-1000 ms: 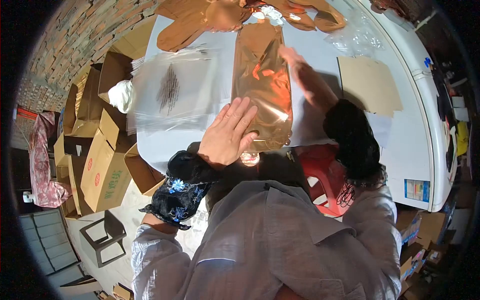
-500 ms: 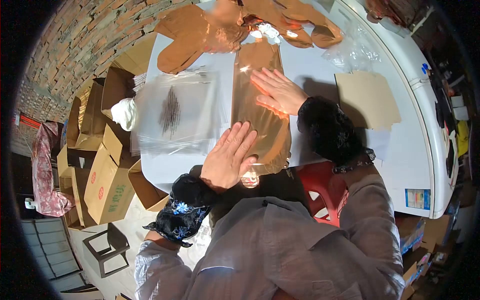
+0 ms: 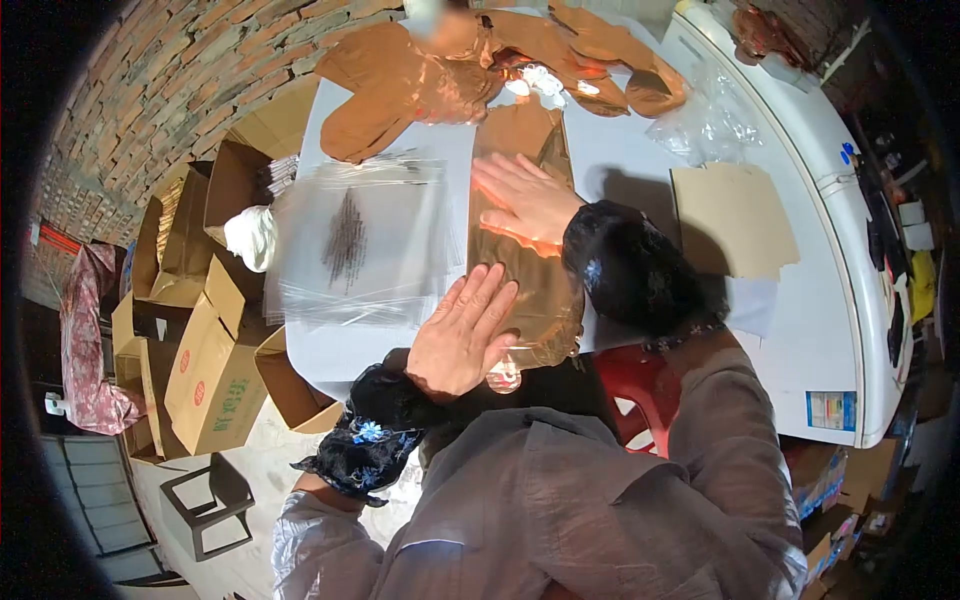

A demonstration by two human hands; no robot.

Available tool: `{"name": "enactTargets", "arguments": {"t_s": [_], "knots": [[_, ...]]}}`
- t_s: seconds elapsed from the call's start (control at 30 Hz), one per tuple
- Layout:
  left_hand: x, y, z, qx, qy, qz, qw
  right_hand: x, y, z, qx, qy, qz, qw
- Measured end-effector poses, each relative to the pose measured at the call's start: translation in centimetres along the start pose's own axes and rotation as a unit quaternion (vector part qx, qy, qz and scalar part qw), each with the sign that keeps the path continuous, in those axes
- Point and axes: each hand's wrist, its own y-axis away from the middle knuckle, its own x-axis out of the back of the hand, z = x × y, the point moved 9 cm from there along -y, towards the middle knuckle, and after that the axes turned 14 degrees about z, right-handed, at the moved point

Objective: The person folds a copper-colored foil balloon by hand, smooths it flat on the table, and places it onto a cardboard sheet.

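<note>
A long, shiny copper-coloured foil piece [image 3: 545,290] lies lengthwise on the white table [image 3: 620,150], its near end at the table's front edge. My left hand [image 3: 462,330] rests flat on its lower left side, fingers stretched out. Higher up, my right hand [image 3: 528,198] lies flat across the foil, fingers extended. Neither hand grips anything. Left of the foil is a stack of clear plastic bags [image 3: 365,240] with dark print. More copper foil shapes [image 3: 400,80] spread along the far edge, beside a small white bundle [image 3: 540,82].
A cardboard sheet [image 3: 735,220] and crumpled clear plastic [image 3: 710,120] lie at the right. Open cardboard boxes [image 3: 215,370] and a white cloth bundle [image 3: 250,237] are on the left. A dark stool [image 3: 208,505] stands on the floor, and a red stool [image 3: 645,395] under the table's front edge.
My right hand has slid left across the foil and slightly nearer to me. My left hand has hardly moved. The whole view has shifted a little.
</note>
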Motion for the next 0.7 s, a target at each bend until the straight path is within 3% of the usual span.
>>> {"name": "enactTargets", "arguments": {"t_s": [0.07,0.13,0.2,0.33,0.37,0.43,0.47,0.6,0.7], "knots": [[0.0,-0.3,0.0,0.014,0.002,-0.007,1.000,-1.5,-0.9,1.2,-0.013,0.048,-0.046,0.998],[-0.5,-0.4,0.1,0.012,0.009,-0.023,1.000,2.2,-0.8,0.0,-0.057,0.039,-0.056,0.996],[-0.5,-0.5,0.2,0.012,-0.001,-0.027,1.000,5.4,1.2,-1.2,-0.014,0.045,0.132,0.990],[-0.4,-0.4,0.4,-0.002,-0.022,-0.020,1.000,14.5,9.7,-1.7,-0.128,0.089,0.184,0.970],[-0.4,-0.3,0.4,-0.006,-0.022,-0.015,1.000,16.2,13.6,1.0,-0.219,-0.052,0.285,0.932],[-0.4,-0.5,0.5,-0.006,-0.027,-0.015,1.000,20.9,21.5,4.3,-0.308,0.078,0.361,0.877],[-0.4,-0.4,0.5,-0.007,-0.030,-0.017,0.999,23.7,24.2,3.7,-0.294,0.339,0.319,0.835],[-0.6,-0.3,0.5,-0.018,-0.040,-0.020,0.999,25.8,33.7,10.2,-0.589,0.244,0.267,0.723],[-0.6,-0.2,0.5,-0.021,-0.046,-0.018,0.999,24.0,37.6,13.4,-0.644,0.117,0.294,0.697]]}}
